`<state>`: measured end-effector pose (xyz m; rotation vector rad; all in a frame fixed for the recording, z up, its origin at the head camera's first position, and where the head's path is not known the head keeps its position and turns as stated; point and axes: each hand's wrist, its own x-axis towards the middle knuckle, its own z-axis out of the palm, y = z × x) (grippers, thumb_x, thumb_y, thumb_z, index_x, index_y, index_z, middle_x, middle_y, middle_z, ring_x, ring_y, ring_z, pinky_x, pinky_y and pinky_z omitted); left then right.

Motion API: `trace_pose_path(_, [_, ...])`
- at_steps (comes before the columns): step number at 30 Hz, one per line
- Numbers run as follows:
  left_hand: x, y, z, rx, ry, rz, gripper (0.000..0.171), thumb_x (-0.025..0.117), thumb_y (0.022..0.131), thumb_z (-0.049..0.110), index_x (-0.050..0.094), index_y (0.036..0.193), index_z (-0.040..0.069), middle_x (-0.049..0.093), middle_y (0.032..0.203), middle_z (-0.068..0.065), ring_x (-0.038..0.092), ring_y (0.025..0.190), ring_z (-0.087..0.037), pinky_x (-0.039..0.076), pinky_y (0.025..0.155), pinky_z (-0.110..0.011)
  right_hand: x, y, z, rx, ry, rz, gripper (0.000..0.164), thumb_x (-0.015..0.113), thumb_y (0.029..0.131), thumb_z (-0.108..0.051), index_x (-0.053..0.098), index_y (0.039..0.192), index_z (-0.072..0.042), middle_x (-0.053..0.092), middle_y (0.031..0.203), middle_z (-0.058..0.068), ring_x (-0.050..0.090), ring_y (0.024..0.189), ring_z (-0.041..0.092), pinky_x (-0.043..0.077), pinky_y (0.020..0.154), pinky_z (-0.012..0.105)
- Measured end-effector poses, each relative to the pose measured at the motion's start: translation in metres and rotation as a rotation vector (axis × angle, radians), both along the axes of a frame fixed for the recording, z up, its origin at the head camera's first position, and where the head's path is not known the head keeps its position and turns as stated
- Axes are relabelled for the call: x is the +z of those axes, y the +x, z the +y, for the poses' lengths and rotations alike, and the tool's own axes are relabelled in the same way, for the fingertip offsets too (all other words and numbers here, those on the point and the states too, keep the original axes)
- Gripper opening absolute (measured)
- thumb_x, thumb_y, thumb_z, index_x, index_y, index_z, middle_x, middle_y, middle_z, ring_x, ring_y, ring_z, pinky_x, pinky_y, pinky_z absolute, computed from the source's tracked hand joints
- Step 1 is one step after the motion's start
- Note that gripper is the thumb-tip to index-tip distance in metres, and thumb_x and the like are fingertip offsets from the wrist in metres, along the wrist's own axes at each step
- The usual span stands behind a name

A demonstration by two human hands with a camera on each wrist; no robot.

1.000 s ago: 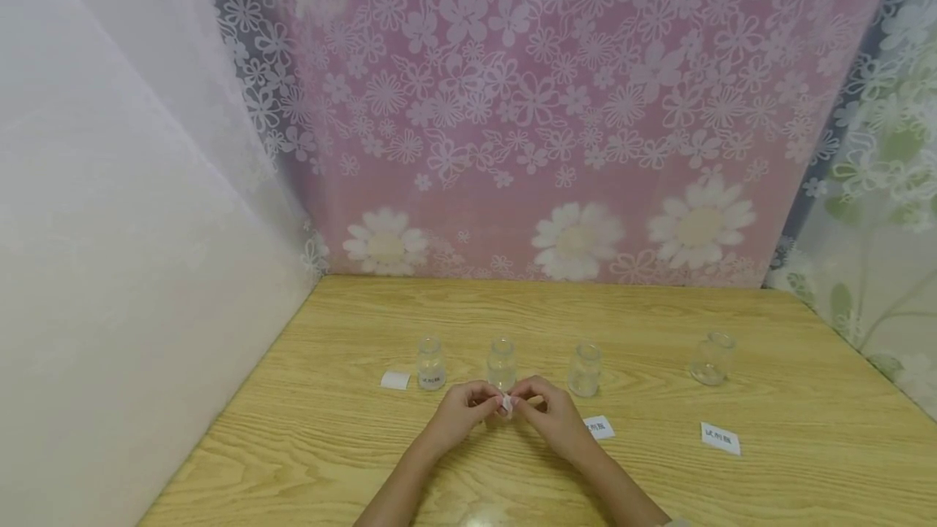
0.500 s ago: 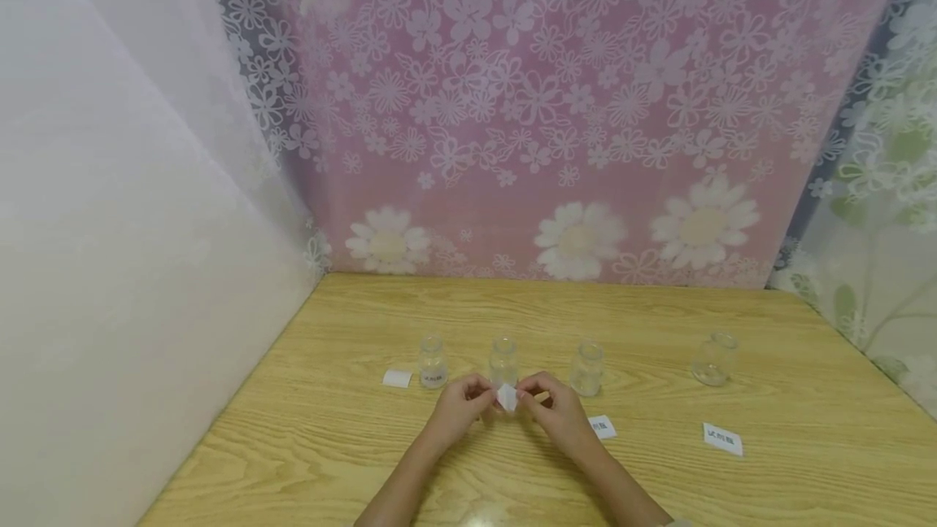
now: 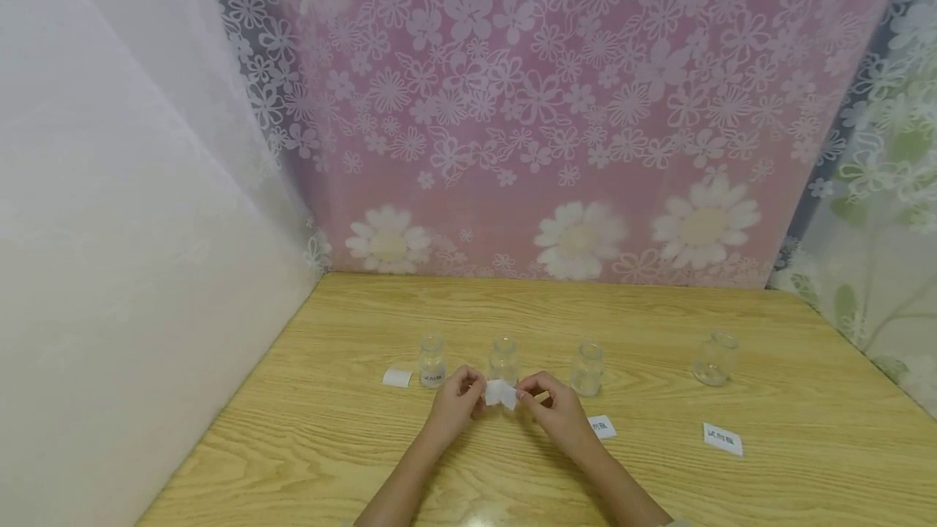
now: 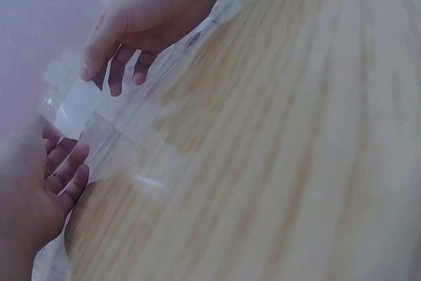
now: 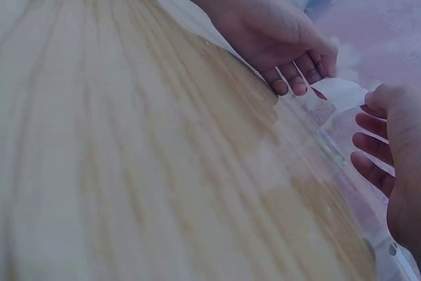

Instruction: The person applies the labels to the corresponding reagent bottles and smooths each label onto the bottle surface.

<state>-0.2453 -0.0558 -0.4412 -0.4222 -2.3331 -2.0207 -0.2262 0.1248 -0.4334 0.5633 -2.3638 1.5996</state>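
In the head view, my left hand [image 3: 452, 407] and right hand [image 3: 555, 417] pinch opposite ends of a small white paper label [image 3: 501, 394]. The label is bent, with a notch in its middle, and no print shows on it. Behind it stands a clear glass jar [image 3: 503, 354], its lower part hidden by the label. Both wrist views show the white label [image 4: 75, 111] stretched between the fingertips, the other fingers loosely bent.
A glass jar [image 3: 432, 360] with printed characters low on its front stands left, beside a blank white slip [image 3: 396, 379]. Two more jars stand right, one near [image 3: 587, 371] and one farther off [image 3: 714, 360]. Printed labels [image 3: 722, 438] lie in front of them on the wooden table [image 3: 293, 429].
The white paper has gone from a small folded bit between touching fingertips to a wider spread piece. My left hand has moved slightly up and left; the right hand has drawn a little to the right.
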Motion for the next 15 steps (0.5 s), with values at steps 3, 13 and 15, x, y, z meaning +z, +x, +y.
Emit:
trace_pose_path(3, [-0.007, -0.005, -0.001, 0.008, 0.020, 0.004, 0.013, 0.048, 0.094, 0.005, 0.054, 0.093, -0.006, 0.056, 0.072, -0.009, 0.056, 0.065, -0.024, 0.046, 0.055, -0.024, 0.000, 0.000, 0.000, 0.001, -0.001, 0.003, 0.005, 0.061, 0.087, -0.003, 0.062, 0.088, 0.001, 0.061, 0.086, 0.007, 0.054, 0.077, 0.019, 0.048, 0.057, 0.026])
trace_pose_path(13, [-0.011, -0.008, -0.001, 0.066, -0.014, 0.053, 0.012, 0.050, 0.094, 0.004, 0.053, 0.094, -0.008, 0.056, 0.073, -0.011, 0.055, 0.062, -0.024, 0.044, 0.051, -0.021, -0.002, -0.002, 0.001, -0.010, 0.004, -0.034, 0.005, 0.061, 0.088, -0.005, 0.062, 0.089, 0.000, 0.060, 0.087, 0.005, 0.053, 0.079, 0.021, 0.047, 0.058, 0.025])
trace_pose_path(15, [-0.012, -0.009, -0.001, 0.091, -0.034, 0.071, 0.011, 0.050, 0.094, 0.003, 0.053, 0.093, -0.008, 0.056, 0.072, -0.011, 0.054, 0.061, -0.025, 0.043, 0.050, -0.021, -0.003, -0.002, 0.000, -0.017, 0.005, -0.031, 0.007, 0.061, 0.088, -0.006, 0.062, 0.088, 0.001, 0.059, 0.086, 0.006, 0.053, 0.078, 0.022, 0.048, 0.056, 0.025])
